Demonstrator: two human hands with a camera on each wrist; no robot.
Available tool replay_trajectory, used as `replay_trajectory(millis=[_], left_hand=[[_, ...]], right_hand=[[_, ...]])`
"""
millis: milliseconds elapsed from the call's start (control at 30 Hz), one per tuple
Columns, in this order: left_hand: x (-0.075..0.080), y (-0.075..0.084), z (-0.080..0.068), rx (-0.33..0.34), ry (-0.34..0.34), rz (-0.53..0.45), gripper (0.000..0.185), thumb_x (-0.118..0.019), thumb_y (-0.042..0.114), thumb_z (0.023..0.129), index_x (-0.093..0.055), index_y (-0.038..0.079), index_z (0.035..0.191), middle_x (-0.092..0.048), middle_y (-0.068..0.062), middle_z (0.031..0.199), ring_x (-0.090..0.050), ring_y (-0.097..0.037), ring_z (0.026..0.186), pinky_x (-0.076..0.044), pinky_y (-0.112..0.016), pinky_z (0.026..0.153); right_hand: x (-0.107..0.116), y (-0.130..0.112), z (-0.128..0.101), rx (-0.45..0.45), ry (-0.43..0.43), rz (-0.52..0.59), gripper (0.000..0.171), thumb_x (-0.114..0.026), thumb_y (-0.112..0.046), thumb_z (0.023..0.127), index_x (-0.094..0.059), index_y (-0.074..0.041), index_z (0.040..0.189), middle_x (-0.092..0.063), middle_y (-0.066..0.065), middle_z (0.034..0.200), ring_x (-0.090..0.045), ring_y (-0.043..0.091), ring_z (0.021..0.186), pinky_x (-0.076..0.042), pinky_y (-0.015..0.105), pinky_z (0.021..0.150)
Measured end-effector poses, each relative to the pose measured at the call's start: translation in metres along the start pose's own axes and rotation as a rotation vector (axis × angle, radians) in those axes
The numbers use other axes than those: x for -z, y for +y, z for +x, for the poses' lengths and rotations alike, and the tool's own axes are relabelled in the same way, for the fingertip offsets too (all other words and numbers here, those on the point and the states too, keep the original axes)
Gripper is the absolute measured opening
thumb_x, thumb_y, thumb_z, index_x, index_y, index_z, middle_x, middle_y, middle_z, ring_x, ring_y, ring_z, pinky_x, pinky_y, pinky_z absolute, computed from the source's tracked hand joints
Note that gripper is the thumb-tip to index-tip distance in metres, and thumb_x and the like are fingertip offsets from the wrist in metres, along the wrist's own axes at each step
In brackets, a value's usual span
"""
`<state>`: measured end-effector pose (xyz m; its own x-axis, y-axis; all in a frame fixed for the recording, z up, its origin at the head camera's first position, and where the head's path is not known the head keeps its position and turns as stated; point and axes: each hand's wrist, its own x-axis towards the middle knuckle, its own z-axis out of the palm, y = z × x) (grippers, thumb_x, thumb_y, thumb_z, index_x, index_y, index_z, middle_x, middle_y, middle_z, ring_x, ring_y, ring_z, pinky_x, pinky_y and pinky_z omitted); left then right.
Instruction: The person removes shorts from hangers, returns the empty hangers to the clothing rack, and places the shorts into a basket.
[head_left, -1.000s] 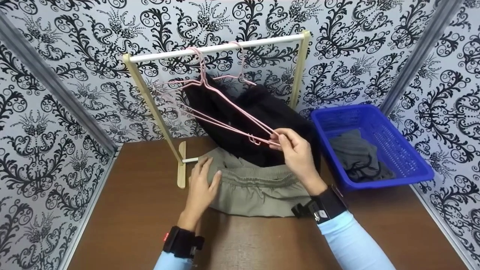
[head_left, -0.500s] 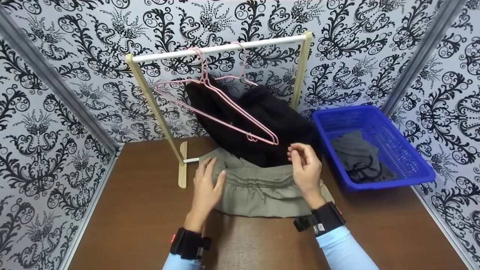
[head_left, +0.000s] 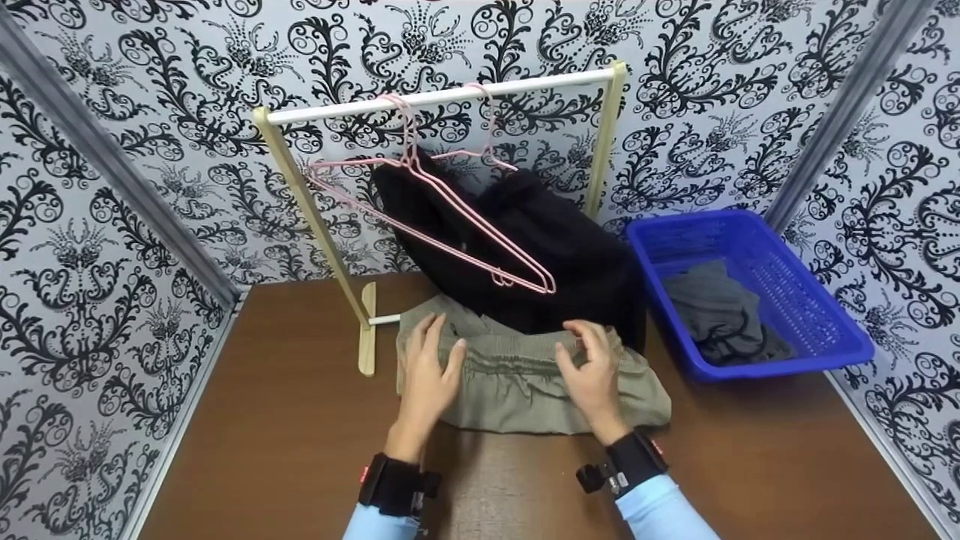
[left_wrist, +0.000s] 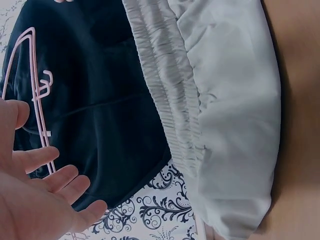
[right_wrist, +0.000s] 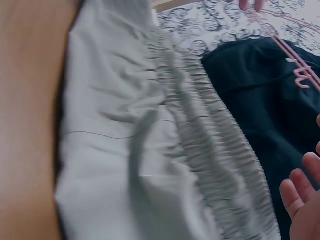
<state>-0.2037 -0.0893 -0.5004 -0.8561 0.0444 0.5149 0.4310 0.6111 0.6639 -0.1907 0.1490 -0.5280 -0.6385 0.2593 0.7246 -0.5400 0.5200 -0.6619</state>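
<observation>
A khaki garment with a gathered elastic waistband [head_left: 517, 390] lies folded on the brown table, below the rack. My left hand [head_left: 429, 379] is over its left end, fingers spread and holding nothing. Over its right part is my right hand [head_left: 592, 375], thumb and fingers apart, also holding nothing. Both wrist views show the gathered waistband [left_wrist: 172, 90] beside a hand with loose, parted fingers. Just beyond the hands, two pink hangers [head_left: 480, 217] dangle bare from the rack's bar. Behind them a black garment [head_left: 577, 247] hangs on another pink hanger [head_left: 491, 135].
A small wooden rack [head_left: 311, 202] with a white top bar [head_left: 442, 96] stands at the back of the table [head_left: 285, 420]. To its right, a blue plastic basket [head_left: 787, 364] holds a crumpled dark grey cloth [head_left: 712, 307]. Patterned walls enclose the table.
My right hand has let go of the pink hangers and come down over the khaki garment. The hangers have swung back to hang freely. My left hand has shifted slightly right.
</observation>
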Motion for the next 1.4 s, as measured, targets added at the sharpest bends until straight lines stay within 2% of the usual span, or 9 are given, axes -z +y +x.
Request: replay_trajectory(millis=[33, 133, 367, 600, 867, 967, 1167, 1400], left_hand=[[-0.001, 0.0, 0.0, 0.005, -0.005, -0.006, 0.049, -0.063, 0.022, 0.103, -0.054, -0.002, 0.145, -0.048, -0.027, 0.148, -0.044, -0.047, 0.138, -0.032, -0.07, 0.11], [-0.005, 0.0, -0.002, 0.007, -0.009, -0.01, 0.05, -0.063, 0.022, 0.103, -0.054, -0.002, 0.145, -0.048, -0.026, 0.148, -0.044, -0.046, 0.139, -0.033, -0.069, 0.109], [-0.011, -0.001, -0.005, 0.011, -0.029, 0.001, 0.05, -0.063, 0.023, 0.103, -0.053, -0.001, 0.146, -0.048, -0.025, 0.15, -0.044, -0.045, 0.14, -0.034, -0.067, 0.109], [-0.013, 0.0, -0.008, -0.003, -0.024, 0.011, 0.05, -0.064, 0.022, 0.102, -0.053, -0.001, 0.146, -0.049, -0.025, 0.148, -0.046, -0.045, 0.137, -0.034, -0.069, 0.106], [-0.015, -0.007, -0.015, -0.004, -0.017, 0.034, 0.049, -0.064, 0.023, 0.102, -0.055, -0.002, 0.144, -0.05, -0.028, 0.146, -0.047, -0.046, 0.136, -0.036, -0.067, 0.103], [-0.016, -0.01, -0.019, 0.002, -0.021, 0.034, 0.05, -0.065, 0.023, 0.101, -0.054, -0.002, 0.144, -0.05, -0.028, 0.146, -0.047, -0.047, 0.136, -0.035, -0.067, 0.104], [-0.017, -0.013, -0.027, 0.008, -0.048, 0.046, 0.051, -0.065, 0.023, 0.102, -0.053, -0.001, 0.146, -0.05, -0.026, 0.147, -0.047, -0.048, 0.135, -0.033, -0.071, 0.104], [-0.017, -0.014, -0.03, 0.021, -0.062, 0.049, 0.053, -0.063, 0.026, 0.103, -0.052, 0.001, 0.148, -0.049, -0.024, 0.148, -0.046, -0.046, 0.137, -0.032, -0.071, 0.105]], right_hand=[[-0.002, 0.005, -0.004, 0.0, -0.016, -0.008, 0.032, -0.075, 0.009, 0.082, -0.07, 0.006, 0.113, -0.068, 0.018, 0.113, -0.063, 0.027, 0.099, -0.045, 0.015, 0.088], [-0.005, 0.009, -0.011, 0.002, -0.06, -0.046, 0.037, -0.077, 0.005, 0.081, -0.07, 0.005, 0.117, -0.068, 0.018, 0.121, -0.063, 0.033, 0.11, -0.046, 0.024, 0.095], [-0.011, 0.012, -0.021, -0.03, -0.186, -0.126, 0.049, -0.083, -0.005, 0.079, -0.067, 0.003, 0.125, -0.062, 0.022, 0.133, -0.056, 0.043, 0.126, -0.045, 0.056, 0.102], [-0.019, 0.02, -0.03, -0.037, -0.342, -0.23, 0.062, -0.087, -0.015, 0.078, -0.063, 0.003, 0.132, -0.055, 0.025, 0.142, -0.043, 0.052, 0.137, -0.022, 0.074, 0.114], [-0.027, 0.03, -0.043, -0.06, -0.449, -0.405, 0.081, -0.092, -0.027, 0.073, -0.058, -0.002, 0.143, -0.047, 0.023, 0.153, -0.032, 0.052, 0.145, -0.017, 0.079, 0.112], [-0.03, 0.032, -0.046, -0.104, -0.509, -0.45, 0.09, -0.092, -0.035, 0.073, -0.053, -0.005, 0.149, -0.041, 0.024, 0.157, -0.027, 0.054, 0.147, -0.015, 0.081, 0.111], [-0.035, 0.034, -0.051, -0.258, -0.675, -0.492, 0.109, -0.09, -0.051, 0.074, -0.037, -0.011, 0.161, -0.021, 0.022, 0.169, -0.01, 0.057, 0.152, -0.004, 0.08, 0.113], [-0.043, 0.036, -0.05, -0.303, -0.728, -0.515, 0.119, -0.089, -0.06, 0.069, -0.032, -0.016, 0.163, -0.016, 0.02, 0.171, -0.008, 0.062, 0.15, -0.004, 0.084, 0.11]])
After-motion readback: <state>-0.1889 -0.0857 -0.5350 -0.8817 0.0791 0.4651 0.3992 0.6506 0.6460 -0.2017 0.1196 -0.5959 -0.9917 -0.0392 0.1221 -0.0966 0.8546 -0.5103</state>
